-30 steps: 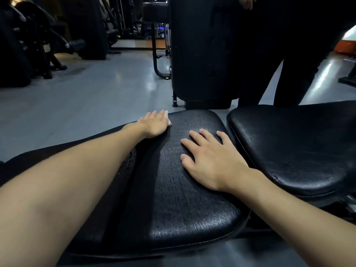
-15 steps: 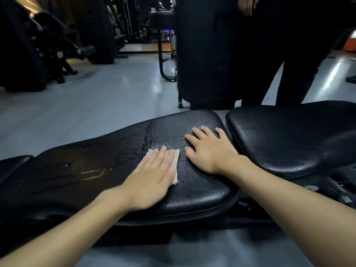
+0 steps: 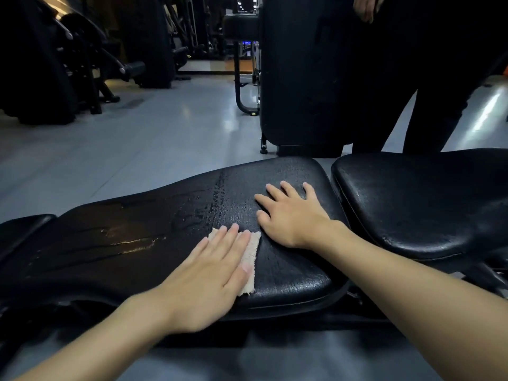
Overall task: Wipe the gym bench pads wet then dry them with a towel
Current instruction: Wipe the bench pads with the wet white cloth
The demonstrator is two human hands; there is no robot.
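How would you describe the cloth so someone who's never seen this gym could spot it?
Find the long black bench pad across the foreground. Near its right end the left hand presses the cloth flat, beside the right hand. It is the only pale, frayed thing on the pad.

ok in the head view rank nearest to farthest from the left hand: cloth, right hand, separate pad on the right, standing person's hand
1. cloth, pressed under the left hand
2. right hand, just to its right
3. separate pad, farther right
4. standing person's hand, far behind at top
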